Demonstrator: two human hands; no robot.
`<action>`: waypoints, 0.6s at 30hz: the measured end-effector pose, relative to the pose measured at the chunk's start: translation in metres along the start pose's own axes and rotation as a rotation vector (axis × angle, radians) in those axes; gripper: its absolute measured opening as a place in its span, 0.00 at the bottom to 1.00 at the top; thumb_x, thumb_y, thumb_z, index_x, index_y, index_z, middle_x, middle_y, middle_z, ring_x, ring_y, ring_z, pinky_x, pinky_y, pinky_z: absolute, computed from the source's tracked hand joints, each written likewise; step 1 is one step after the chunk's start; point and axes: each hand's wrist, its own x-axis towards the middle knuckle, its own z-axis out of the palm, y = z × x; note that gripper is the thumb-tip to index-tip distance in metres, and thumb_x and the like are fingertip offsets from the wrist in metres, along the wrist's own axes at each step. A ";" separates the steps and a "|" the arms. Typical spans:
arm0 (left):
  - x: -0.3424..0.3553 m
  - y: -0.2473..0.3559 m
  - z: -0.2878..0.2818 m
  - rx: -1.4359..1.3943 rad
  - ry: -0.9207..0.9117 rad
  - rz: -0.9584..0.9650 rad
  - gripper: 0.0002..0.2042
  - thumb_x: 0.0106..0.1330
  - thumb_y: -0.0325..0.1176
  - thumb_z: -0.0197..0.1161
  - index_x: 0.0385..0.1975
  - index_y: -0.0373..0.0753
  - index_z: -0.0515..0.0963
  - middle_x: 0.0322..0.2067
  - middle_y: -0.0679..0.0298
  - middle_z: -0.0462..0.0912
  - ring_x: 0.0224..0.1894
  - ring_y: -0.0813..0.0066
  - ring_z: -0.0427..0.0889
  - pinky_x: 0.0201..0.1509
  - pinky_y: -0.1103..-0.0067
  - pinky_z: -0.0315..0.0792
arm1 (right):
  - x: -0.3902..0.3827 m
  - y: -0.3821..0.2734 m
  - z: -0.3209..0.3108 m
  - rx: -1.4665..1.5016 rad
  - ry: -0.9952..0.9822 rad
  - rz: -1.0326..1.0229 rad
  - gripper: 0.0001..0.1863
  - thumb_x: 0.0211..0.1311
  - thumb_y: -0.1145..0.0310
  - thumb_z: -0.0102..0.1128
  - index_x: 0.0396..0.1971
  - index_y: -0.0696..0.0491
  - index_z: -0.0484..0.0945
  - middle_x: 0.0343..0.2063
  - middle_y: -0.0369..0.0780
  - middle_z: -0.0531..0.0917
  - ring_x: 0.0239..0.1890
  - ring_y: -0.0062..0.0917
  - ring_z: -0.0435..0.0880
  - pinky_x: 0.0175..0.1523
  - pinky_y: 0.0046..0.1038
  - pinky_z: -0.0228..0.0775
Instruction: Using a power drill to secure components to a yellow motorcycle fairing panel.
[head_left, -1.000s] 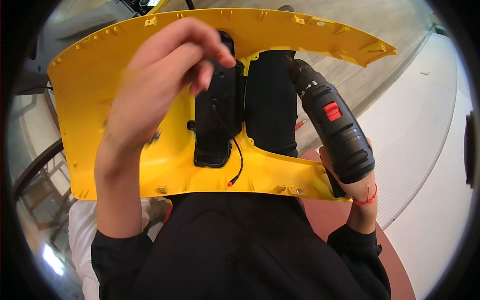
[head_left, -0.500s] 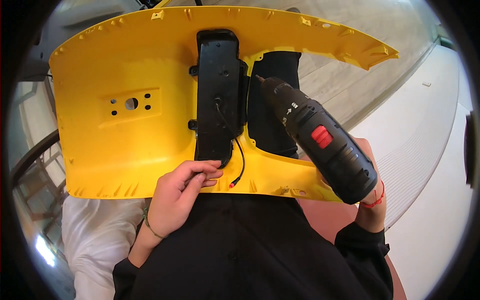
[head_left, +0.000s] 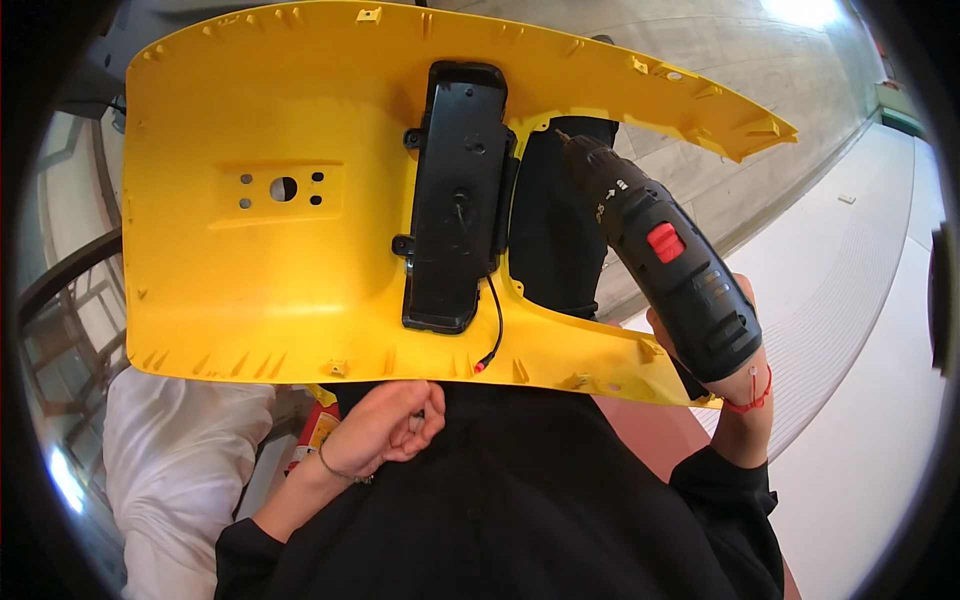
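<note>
Two hands are working well apart. The right hand is clamping around the handle of one black drill, whose single red switch is facing up. The left hand is curling just beside the near edge of one curved yellow panel; whether it is pinching anything, I cannot tell. The panel is lying in front of the person, showing one large round hole with four smaller holes flanking it. One long black housing is sitting across its middle, two tabs jutting leftward, and one cable is trailing to a red-tipped end.
</note>
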 end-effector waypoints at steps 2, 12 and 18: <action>0.006 -0.002 -0.006 -0.146 0.047 0.096 0.12 0.70 0.41 0.45 0.32 0.39 0.69 0.21 0.69 0.68 0.16 0.89 0.61 0.15 0.92 0.51 | 0.000 0.001 0.003 0.021 0.009 0.025 0.24 0.39 0.72 0.66 0.42 0.60 0.74 0.26 0.40 0.80 0.27 0.21 0.76 0.37 0.21 0.69; 0.023 -0.006 -0.004 -0.110 0.371 0.320 0.02 0.61 0.28 0.52 0.28 0.40 0.68 0.18 0.71 0.63 0.15 0.88 0.57 0.15 0.89 0.48 | -0.001 -0.006 0.007 0.112 0.038 -0.024 0.07 0.43 0.79 0.63 0.25 0.57 0.75 0.17 0.34 0.75 0.19 0.17 0.70 0.27 0.18 0.66; 0.013 0.007 -0.002 -0.091 0.274 0.339 0.03 0.61 0.29 0.52 0.26 0.40 0.67 0.18 0.72 0.63 0.13 0.89 0.55 0.14 0.90 0.48 | -0.015 0.003 0.008 -0.063 0.104 -0.157 0.11 0.44 0.79 0.62 0.30 0.57 0.75 0.23 0.35 0.77 0.22 0.17 0.73 0.29 0.18 0.66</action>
